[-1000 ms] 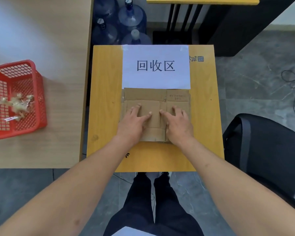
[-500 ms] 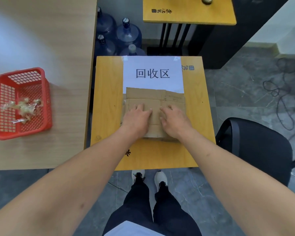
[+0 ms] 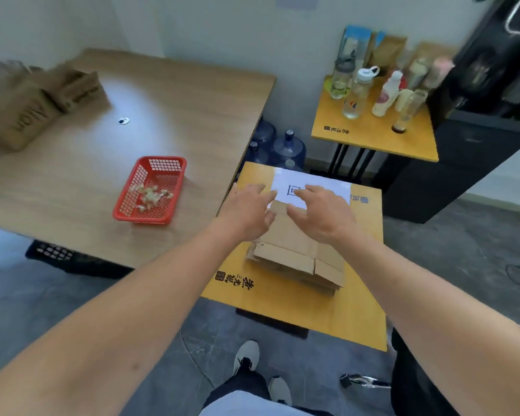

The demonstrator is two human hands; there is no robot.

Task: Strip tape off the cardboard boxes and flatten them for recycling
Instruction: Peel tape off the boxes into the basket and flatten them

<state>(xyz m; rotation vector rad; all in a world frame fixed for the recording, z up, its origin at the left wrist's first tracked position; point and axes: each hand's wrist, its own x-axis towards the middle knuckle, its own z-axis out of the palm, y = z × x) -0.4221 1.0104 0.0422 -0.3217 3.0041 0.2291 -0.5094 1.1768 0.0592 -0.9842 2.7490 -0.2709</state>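
Flattened cardboard boxes (image 3: 297,250), brown, creased, stacked on yellow table (image 3: 282,310); left hand (image 3: 246,211), right hand (image 3: 318,214) above, each grip released

Two hands (image 3: 246,214) (image 3: 321,216), one red basket (image 3: 150,190), three water jugs (image 3: 288,148), two small yellow tables (image 3: 297,313) (image 3: 373,139).

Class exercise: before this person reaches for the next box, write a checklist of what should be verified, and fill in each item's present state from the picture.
1. Flattened cardboard lies on the yellow table by the paper sign: ok.
2. Stack lies fully flat: not ok, the near edges gape.
3. Left hand free, fingers straight: ok.
4. Right hand free, holding nothing: ok.
5. Stripped tape in the red basket: ok.
6. Unflattened boxes remain on the wooden table: ok; whether taped, cannot tell, blurred.
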